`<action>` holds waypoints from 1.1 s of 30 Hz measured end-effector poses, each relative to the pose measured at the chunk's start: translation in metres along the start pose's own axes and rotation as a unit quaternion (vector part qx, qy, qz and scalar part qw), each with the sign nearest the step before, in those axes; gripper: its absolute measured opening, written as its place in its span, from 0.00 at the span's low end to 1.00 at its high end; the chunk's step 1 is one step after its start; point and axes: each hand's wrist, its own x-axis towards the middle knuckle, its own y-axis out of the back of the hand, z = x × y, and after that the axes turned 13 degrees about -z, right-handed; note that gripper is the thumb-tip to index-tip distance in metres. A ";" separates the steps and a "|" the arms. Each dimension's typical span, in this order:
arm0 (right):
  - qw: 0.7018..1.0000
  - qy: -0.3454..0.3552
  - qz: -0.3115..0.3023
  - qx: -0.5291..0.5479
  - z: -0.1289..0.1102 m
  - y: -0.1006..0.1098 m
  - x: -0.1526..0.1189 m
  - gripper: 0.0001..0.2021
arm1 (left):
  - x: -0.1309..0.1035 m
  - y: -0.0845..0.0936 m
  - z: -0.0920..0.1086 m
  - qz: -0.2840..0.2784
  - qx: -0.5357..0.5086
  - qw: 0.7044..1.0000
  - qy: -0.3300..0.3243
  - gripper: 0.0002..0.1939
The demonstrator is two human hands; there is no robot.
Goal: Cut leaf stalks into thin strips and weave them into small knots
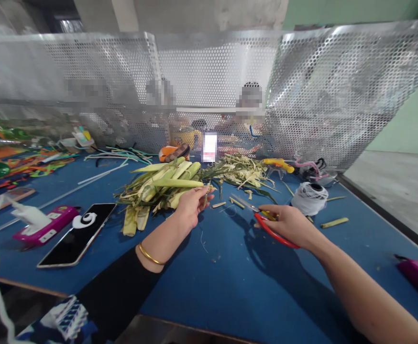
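My left hand [195,203] has its thumb and fingers closed on the end of a pale green husk [178,183], which looks like corn husk. Beneath and behind it lies a heap of similar husks [146,191] with dry, frayed ends. My right hand [291,222] is wrapped round the red handles of a pair of scissors [274,232]. The scissor blades point left, toward the small cut stem pieces [236,202] on the blue table. A pile of shredded trimmings [243,172] lies behind both hands.
A white thread spool [310,198] stands at the right on the blue table [223,286]. A phone [78,234] and a magenta power strip [47,227] with a plug and cord lie left. A perforated metal screen [216,62] stands behind, with people beyond it.
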 end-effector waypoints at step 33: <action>0.886 0.004 0.162 0.434 0.007 0.004 0.012 0.34 | -0.006 -0.012 -0.021 -0.050 0.033 0.989 0.132 0.05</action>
